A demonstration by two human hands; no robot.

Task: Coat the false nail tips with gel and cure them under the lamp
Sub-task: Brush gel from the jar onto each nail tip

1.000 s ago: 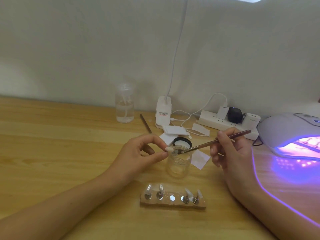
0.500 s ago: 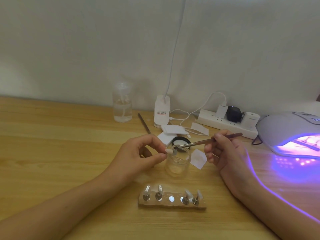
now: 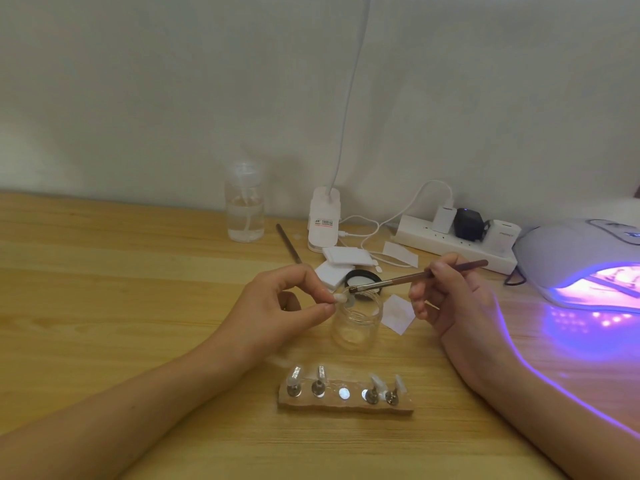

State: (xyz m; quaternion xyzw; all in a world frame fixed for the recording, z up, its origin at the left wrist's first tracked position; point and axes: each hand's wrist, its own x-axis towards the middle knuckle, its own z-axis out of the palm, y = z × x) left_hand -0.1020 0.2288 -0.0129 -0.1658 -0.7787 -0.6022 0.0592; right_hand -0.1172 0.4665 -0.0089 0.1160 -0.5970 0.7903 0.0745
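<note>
My left hand [image 3: 280, 306] pinches a small white false nail tip [image 3: 340, 299] between thumb and forefinger, just above the rim of a clear glass jar [image 3: 356, 323]. My right hand [image 3: 446, 296] grips a brown brush [image 3: 415, 277] like a pen; its bristle end sits right beside the nail tip over the jar mouth. In front of the jar lies a wooden holder block [image 3: 346, 398] with several nail tips on metal stands and one bare round spot in the middle. The curing lamp [image 3: 581, 268] glows purple at the right edge.
A black jar lid [image 3: 363, 280] and white pads [image 3: 343, 261] lie behind the jar, a white wipe [image 3: 398, 313] to its right. Further back stand a clear liquid bottle [image 3: 244, 206], a second brush [image 3: 288, 243], a white clip light base [image 3: 323, 220] and a power strip [image 3: 453, 242].
My right hand drew closer to the left and the brush levelled out, its tip sliding from the jar rim up beside the nail tip. My left hand barely moved.
</note>
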